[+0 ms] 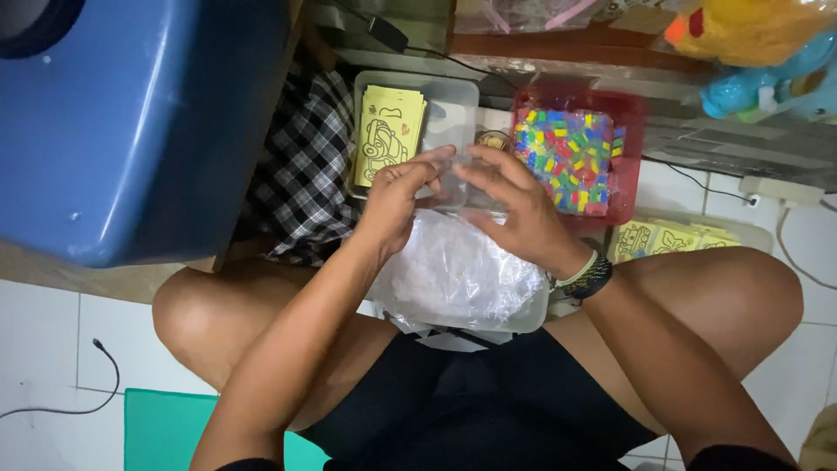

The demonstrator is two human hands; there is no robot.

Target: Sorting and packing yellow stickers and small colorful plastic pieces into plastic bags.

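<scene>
- A small clear plastic bag (458,179) is pinched between the fingertips of both hands, above the lap of a person seated cross-legged on the tiled floor (52,340).
- The left hand (397,196) is closed on the bag's left edge, thumb and fingers together.
- The right hand (514,209), with a bracelet at its wrist, grips the bag's right side with curled fingers.
- Just below the hands, a clear tub (523,318) filled with crumpled plastic bags (453,275) is seen.
- Beyond the hands lie a clear box of yellow cards (388,135) and a red tray of coloured pieces (567,157).
</scene>
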